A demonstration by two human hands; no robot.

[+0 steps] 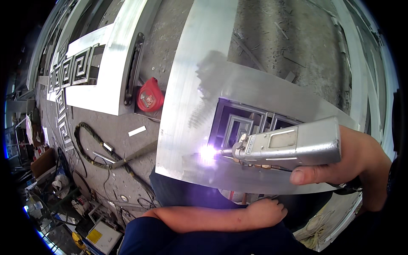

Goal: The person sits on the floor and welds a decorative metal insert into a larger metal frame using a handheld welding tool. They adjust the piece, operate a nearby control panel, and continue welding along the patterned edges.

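My right hand (359,155) is closed around a silver, box-shaped handheld laser welding gun (293,142), its thumb along the lower side. The gun's nozzle points left and meets a white-metal frame panel (191,85) in a bright white-purple glow (208,154). That glare hides the spot under the tip. Just beyond the gun, a square-spiral metal insert (238,127) sits in an opening of the panel, partly covered by the gun. Dark smudges mark the panel above this opening. Across my lap lies my left forearm, with my left hand (267,211) loosely curled, no object visible in it.
A red tape measure (149,95) stands left of the panel, beside another white frame (121,55) with spiral inserts (80,66). A thick hose (123,163) loops over the concrete floor. Tools and boxes (102,238) crowd the lower left; metal scraps (280,30) lie beyond the panel.
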